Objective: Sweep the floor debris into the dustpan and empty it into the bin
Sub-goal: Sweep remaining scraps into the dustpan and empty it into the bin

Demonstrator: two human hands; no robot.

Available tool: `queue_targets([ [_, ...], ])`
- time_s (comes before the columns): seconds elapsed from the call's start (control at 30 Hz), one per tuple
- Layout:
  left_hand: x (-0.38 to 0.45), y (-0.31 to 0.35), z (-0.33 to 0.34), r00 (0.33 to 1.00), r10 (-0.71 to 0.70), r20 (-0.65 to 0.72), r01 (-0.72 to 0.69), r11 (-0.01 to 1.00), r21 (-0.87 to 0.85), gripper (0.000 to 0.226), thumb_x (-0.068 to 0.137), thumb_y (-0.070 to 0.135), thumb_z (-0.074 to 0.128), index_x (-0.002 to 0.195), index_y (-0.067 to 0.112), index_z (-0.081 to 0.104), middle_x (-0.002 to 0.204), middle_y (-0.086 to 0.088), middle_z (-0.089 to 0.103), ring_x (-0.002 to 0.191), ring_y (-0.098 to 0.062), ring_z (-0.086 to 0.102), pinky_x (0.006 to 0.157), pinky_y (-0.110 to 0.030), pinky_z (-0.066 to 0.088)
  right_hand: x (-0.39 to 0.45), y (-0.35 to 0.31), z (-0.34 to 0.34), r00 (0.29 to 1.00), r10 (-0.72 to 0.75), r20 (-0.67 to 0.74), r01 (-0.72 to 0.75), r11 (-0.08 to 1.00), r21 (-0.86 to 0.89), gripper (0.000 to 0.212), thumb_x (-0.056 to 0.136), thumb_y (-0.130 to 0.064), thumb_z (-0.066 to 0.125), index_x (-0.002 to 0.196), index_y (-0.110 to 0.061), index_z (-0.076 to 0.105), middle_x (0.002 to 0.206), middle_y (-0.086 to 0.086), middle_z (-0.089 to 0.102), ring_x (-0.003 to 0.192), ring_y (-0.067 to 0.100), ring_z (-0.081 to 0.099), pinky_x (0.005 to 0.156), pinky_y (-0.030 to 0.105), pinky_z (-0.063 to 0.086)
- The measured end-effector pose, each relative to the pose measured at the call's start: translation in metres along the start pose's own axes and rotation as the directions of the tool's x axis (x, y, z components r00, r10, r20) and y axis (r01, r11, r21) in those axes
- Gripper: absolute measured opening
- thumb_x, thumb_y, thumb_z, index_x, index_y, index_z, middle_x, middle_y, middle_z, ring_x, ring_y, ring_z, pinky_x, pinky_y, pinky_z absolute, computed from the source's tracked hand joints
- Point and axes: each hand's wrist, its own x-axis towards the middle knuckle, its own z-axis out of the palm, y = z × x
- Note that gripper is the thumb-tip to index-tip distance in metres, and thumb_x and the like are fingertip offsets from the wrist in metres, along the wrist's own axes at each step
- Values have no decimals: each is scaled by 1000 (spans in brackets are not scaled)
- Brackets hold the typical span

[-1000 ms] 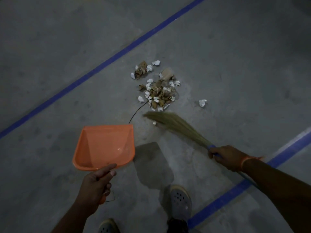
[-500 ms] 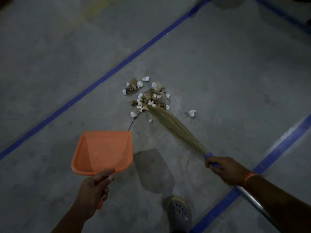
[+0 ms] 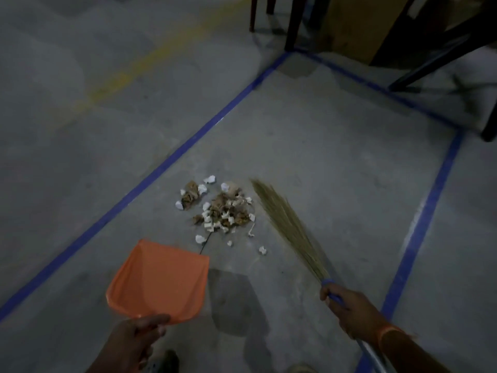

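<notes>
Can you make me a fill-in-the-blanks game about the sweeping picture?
1. The dustpan held by the left hand is the colour ____.
2. The right hand holds the ____ by its blue grip.
3. The debris pile lies on the floor, not yet in the ____.
4. The lines of tape on the floor are the colour ____.

Missing words: orange; broom; dustpan; blue
</notes>
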Motion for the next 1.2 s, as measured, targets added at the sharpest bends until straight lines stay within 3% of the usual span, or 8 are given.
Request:
queue_targets([
  [0.17,27,27,-84,991,-19,131,-6,983,186,18,95,-5,63,103,3,77,69,-13,67,45,-19,51,46,-21,39,-22,-11,57,975,153,-161,-142,987,77,25,97,-17,59,78,-23,73,79,4,67,61,13,60,47,11,44],
  [0.27,42,49,-129,984,-27,179,-9,980,199,17,93,-6,66,103,1,77,73,-22,65,45,-17,46,44,-20,34,-31,-17,97,964,225,-139,-196,961,193,34,94,-10,61,61,-1,64,47,10,47,33,11,45,32,17,35],
  [0.4,58,76,-165,988,-7,154,-36,960,278,16,92,-5,68,101,4,78,61,-18,55,43,-15,41,45,-17,30,-40,-35,127,958,286,-6,-235,798,555,33,87,-12,64,59,5,62,44,10,44,42,17,49,35,15,38],
  [0.47,67,86,-176,992,0,128,-44,939,341,16,92,-4,68,100,5,77,52,-12,52,37,-15,40,41,-16,30,-39,-36,134,937,342,-69,-253,802,541,38,85,-7,63,48,1,61,37,6,38,28,12,42,29,12,28],
  [0.63,116,74,-191,985,-13,171,-64,897,438,20,94,1,67,107,12,77,53,-6,50,39,-14,38,39,-16,28,-19,-13,168,869,376,-323,-261,901,346,25,99,-18,50,88,-38,59,62,-2,61,49,14,54,47,23,42],
  [0.73,181,50,-195,977,-23,213,-82,878,471,23,94,4,68,113,15,76,61,-9,51,42,-15,38,40,-17,28,31,19,199,879,317,-357,-198,922,331,19,99,-11,52,94,-23,66,50,-3,48,39,18,40,46,25,35],
  [0.93,280,9,-206,961,-57,271,-76,887,456,25,92,10,72,113,22,79,92,-7,71,54,-18,38,46,-19,24,123,56,245,933,175,-313,-115,973,202,17,99,-18,54,94,-32,61,55,4,50,39,17,41,41,25,39],
  [1.2,387,-55,-224,939,-57,338,-114,878,465,39,82,14,81,120,17,75,95,-10,70,52,-14,35,48,-23,24,211,96,286,945,-5,-328,6,1000,1,14,99,-24,53,96,-35,61,62,5,59,38,12,49,38,28,47],
])
